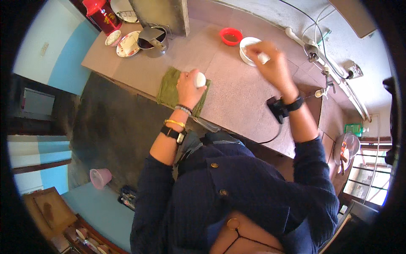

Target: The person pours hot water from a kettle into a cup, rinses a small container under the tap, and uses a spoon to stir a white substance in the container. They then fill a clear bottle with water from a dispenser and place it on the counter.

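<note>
My left hand (pixel 188 90) grips a small white round object (pixel 199 80), perhaps a jar or a cup, seen from above. Beneath that hand a folded green cloth (pixel 167 83) lies at the counter's front edge. My right hand (pixel 271 62), blurred, is over a white ribbed bowl or basket (pixel 245 57) and covers part of it. Whether its fingers hold anything is unclear. Just left of this bowl, a red plastic bowl (pixel 230 36) contains something brownish. A black device (pixel 276 108) with a cable is strapped at my right wrist.
On the tiled counter (pixel 228 92), a metal pot (pixel 153 46), a patterned plate (pixel 128 44) and a red thermos flask (pixel 103 16) stand at the far left. A tap (pixel 322 92) juts out over a sink recess at right. A pink bucket (pixel 100 178) is on the floor.
</note>
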`<state>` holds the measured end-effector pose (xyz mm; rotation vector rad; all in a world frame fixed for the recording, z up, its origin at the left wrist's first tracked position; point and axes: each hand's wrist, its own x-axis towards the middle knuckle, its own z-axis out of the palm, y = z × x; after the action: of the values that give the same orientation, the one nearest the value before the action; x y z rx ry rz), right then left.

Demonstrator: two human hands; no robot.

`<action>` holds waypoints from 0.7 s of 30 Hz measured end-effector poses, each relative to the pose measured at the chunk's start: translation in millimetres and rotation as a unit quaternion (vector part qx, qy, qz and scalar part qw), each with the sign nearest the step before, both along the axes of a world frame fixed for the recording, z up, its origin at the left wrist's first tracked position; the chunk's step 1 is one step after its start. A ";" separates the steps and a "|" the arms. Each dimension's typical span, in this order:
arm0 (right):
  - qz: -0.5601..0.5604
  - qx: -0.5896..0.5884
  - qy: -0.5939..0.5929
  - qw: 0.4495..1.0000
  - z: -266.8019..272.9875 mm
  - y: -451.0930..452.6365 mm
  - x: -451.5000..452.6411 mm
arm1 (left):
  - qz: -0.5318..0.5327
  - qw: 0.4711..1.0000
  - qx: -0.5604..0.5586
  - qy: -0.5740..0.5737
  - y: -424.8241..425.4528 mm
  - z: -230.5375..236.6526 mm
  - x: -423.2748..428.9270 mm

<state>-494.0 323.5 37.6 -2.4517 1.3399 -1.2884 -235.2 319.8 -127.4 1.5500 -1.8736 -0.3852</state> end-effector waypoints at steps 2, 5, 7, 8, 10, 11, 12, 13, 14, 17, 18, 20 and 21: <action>-0.027 0.157 -0.043 0.986 -52.8 5.5 18.9 | 0.018 0.999 0.026 0.027 -10.4 -7.0 1.3; -0.002 0.260 -0.119 0.958 -106.5 18.4 37.7 | 0.027 0.997 0.052 0.042 -17.3 -18.3 1.4; 0.022 0.333 -0.199 0.921 -127.2 23.9 44.4 | 0.035 0.996 0.071 0.032 -19.8 -25.0 -0.5; 0.027 0.357 -0.235 0.904 -134.6 26.8 47.4 | 0.043 0.997 0.066 0.026 -21.3 -28.1 -1.0; 0.064 0.378 -0.308 0.871 -145.1 26.2 52.6 | 0.037 0.993 0.096 0.052 -26.3 -33.8 -1.0; 0.048 0.407 -0.306 0.859 -149.0 25.7 54.4 | 0.035 0.992 0.105 0.066 -28.1 -36.4 0.0; 0.044 0.426 -0.306 0.850 -152.0 24.7 54.5 | 0.025 0.992 0.097 0.071 -30.7 -38.9 0.8; 0.029 0.446 -0.302 0.842 -154.8 23.0 54.5 | 0.015 0.993 0.095 0.075 -33.9 -40.8 1.2; 0.040 0.464 -0.315 0.827 -157.8 21.3 55.0 | 0.015 0.991 0.101 0.081 -33.7 -42.7 0.8; 0.033 0.488 -0.306 0.817 -164.0 17.7 52.1 | 0.021 0.993 0.095 0.071 -35.2 -40.9 1.1; 0.031 0.473 -0.277 0.836 -165.2 16.3 51.2 | 0.011 0.994 0.075 0.076 -34.7 -37.5 1.7; 0.036 0.453 -0.225 0.862 -164.6 13.3 47.2 | -0.009 0.992 0.092 0.087 -31.7 -27.2 4.5; 0.045 0.448 -0.202 0.870 -162.4 10.6 44.5 | -0.050 0.985 0.101 0.128 -31.1 -20.0 6.4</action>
<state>-449.5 334.1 -124.7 -1.4885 1.2718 -0.7973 -228.8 288.6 -147.3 1.4576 -1.7562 -0.8034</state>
